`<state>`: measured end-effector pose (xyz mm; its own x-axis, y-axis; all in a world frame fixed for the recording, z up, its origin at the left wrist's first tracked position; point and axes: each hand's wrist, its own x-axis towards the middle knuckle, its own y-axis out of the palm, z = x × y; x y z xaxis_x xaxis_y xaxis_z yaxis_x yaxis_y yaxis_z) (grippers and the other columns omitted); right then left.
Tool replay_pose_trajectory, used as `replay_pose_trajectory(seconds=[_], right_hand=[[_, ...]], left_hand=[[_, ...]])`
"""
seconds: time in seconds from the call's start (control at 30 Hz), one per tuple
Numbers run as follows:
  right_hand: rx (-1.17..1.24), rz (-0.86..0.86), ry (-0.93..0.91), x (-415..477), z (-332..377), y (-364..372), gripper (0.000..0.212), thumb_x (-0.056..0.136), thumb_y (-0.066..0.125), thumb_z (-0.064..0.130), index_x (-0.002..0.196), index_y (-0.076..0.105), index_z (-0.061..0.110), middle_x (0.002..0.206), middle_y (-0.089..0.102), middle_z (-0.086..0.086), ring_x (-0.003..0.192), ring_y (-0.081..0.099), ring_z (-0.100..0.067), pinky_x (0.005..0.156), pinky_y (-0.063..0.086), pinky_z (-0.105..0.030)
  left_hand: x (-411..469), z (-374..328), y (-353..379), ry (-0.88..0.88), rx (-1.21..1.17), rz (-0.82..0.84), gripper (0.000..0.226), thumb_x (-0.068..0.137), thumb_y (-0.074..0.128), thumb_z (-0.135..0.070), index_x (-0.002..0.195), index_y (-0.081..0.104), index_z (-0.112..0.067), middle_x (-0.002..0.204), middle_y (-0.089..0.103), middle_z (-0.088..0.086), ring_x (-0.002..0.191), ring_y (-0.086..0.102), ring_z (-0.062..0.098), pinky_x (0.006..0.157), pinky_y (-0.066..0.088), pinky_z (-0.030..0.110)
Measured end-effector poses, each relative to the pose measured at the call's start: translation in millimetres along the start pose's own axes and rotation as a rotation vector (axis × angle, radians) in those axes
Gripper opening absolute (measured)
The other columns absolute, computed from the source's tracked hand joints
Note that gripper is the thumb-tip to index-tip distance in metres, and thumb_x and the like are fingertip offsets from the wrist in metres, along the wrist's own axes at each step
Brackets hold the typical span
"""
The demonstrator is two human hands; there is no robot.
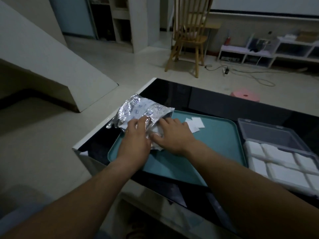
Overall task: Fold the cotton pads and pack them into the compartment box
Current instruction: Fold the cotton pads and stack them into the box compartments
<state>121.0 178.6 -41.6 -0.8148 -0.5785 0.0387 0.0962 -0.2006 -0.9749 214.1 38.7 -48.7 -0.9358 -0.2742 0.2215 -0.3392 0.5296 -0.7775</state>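
A crinkled silver foil bag [136, 109] of cotton pads lies at the far left corner of the teal tray [217, 145]. My left hand [136, 137] grips the bag's open edge. My right hand [170, 135] reaches into the bag's mouth, its fingertips hidden inside. Two or three flat white cotton pads [195, 124] lie on the tray just past my right hand. To the right stands the clear compartment box [283, 157], lid open, its compartments holding folded white pads.
The tray and box sit on a black glossy table [215, 100] with a white edge. On the floor beyond are a pink stool [246, 95], a wooden chair [188, 37], cables and low white shelves [269, 50].
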Motion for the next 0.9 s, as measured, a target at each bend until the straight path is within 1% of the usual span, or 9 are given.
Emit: replay_pose_trajectory(seconds=[0.07, 0.17, 0.3, 0.43, 0.57, 0.7, 0.8, 0.83, 0.9], right_hand=[[0.011, 0.045, 0.037, 4.5, 2.2, -0.7, 0.080, 0.087, 0.030, 0.083, 0.147, 0.041, 0.031, 0.146, 0.049, -0.009, 0.132, 0.047, -0.035, 0.107, 0.038, -0.055], [0.011, 0.111, 0.073, 11.0, 8.0, -7.0, 0.082, 0.085, 0.042, 0.081, 0.151, 0.039, 0.033, 0.151, 0.042, -0.013, 0.135, 0.044, -0.040, 0.109, 0.040, -0.055], [-0.009, 0.184, 0.053, 17.2, 17.2, -12.9, 0.068, 0.090, 0.053, 0.068, 0.149, 0.049, 0.034, 0.144, 0.045, -0.016, 0.134, 0.048, -0.038, 0.105, 0.046, -0.049], [0.103, 0.084, 0.021, 1.6, 7.2, 0.0, 0.052, 0.089, 0.063, 0.057, 0.134, 0.057, 0.034, 0.128, 0.046, -0.011, 0.113, 0.060, -0.037, 0.091, 0.052, -0.043], [0.212, -0.097, -0.066, -33.8, -29.5, 7.1, 0.034, 0.083, 0.071, 0.044, 0.114, 0.060, 0.034, 0.119, 0.048, -0.002, 0.101, 0.060, -0.028, 0.077, 0.051, -0.035], [0.232, -0.145, -0.060, -66.7, -63.7, 1.4, 0.035, 0.085, 0.070, 0.040, 0.118, 0.062, 0.039, 0.122, 0.051, 0.001, 0.105, 0.058, -0.024, 0.086, 0.051, -0.037], [0.192, -0.112, -0.001, -85.4, -76.1, -10.8, 0.048, 0.085, 0.062, 0.055, 0.131, 0.059, 0.043, 0.136, 0.053, 0.001, 0.119, 0.057, -0.025, 0.101, 0.048, -0.044], [0.182, -0.093, 0.019, -91.9, -78.6, -17.4, 0.056, 0.085, 0.058, 0.060, 0.138, 0.055, 0.044, 0.143, 0.051, 0.002, 0.126, 0.055, -0.025, 0.105, 0.046, -0.046], [0.160, -0.044, 0.042, -103.6, -82.0, -31.9, 0.069, 0.084, 0.054, 0.063, 0.151, 0.043, 0.045, 0.154, 0.044, 0.003, 0.138, 0.048, -0.024, 0.112, 0.041, -0.049]], left_hand=[[5.0, 0.5, 0.0, 0.002, -0.046, -0.005, 0.071, 0.089, 0.056, 0.000, 0.152, 0.034, -0.024, 0.149, 0.034, 0.009, 0.114, 0.058, 0.036, 0.090, 0.051, 0.043], [9.8, 2.7, 1.3, 0.009, -0.055, -0.010, 0.070, 0.088, 0.050, 0.002, 0.151, 0.036, -0.025, 0.149, 0.039, 0.009, 0.116, 0.058, 0.036, 0.093, 0.050, 0.047], [11.9, 3.6, 8.2, 0.012, -0.077, 0.014, 0.076, 0.087, 0.046, 0.003, 0.155, 0.036, -0.029, 0.151, 0.044, 0.006, 0.127, 0.053, 0.026, 0.104, 0.045, 0.038], [15.2, 6.5, 12.9, 0.060, -0.108, 0.018, 0.079, 0.088, 0.046, 0.009, 0.157, 0.040, -0.028, 0.148, 0.047, 0.005, 0.130, 0.052, 0.021, 0.106, 0.044, 0.034], [23.5, 20.3, 22.1, 0.081, -0.023, 0.038, 0.075, 0.091, 0.046, 0.002, 0.157, 0.038, -0.034, 0.157, 0.042, 0.010, 0.141, 0.044, 0.029, 0.111, 0.044, 0.047], [22.9, 8.8, 22.0, 0.069, 0.040, 0.056, 0.068, 0.097, 0.047, -0.004, 0.159, 0.035, -0.029, 0.163, 0.033, 0.012, 0.150, 0.033, 0.031, 0.117, 0.038, 0.049], [14.4, -13.6, 13.9, 0.093, 0.174, -0.018, 0.067, 0.095, 0.055, -0.020, 0.159, 0.034, -0.024, 0.167, 0.025, 0.013, 0.156, 0.016, 0.032, 0.123, 0.019, 0.057], [9.7, -22.7, 11.0, 0.133, 0.204, -0.050, 0.068, 0.092, 0.057, -0.020, 0.157, 0.038, -0.023, 0.166, 0.026, 0.013, 0.156, 0.016, 0.033, 0.123, 0.014, 0.059], [0.8, -38.5, 7.7, 0.238, 0.198, -0.107, 0.067, 0.082, 0.056, -0.019, 0.148, 0.049, -0.019, 0.160, 0.036, 0.014, 0.151, 0.028, 0.035, 0.121, 0.020, 0.058]])
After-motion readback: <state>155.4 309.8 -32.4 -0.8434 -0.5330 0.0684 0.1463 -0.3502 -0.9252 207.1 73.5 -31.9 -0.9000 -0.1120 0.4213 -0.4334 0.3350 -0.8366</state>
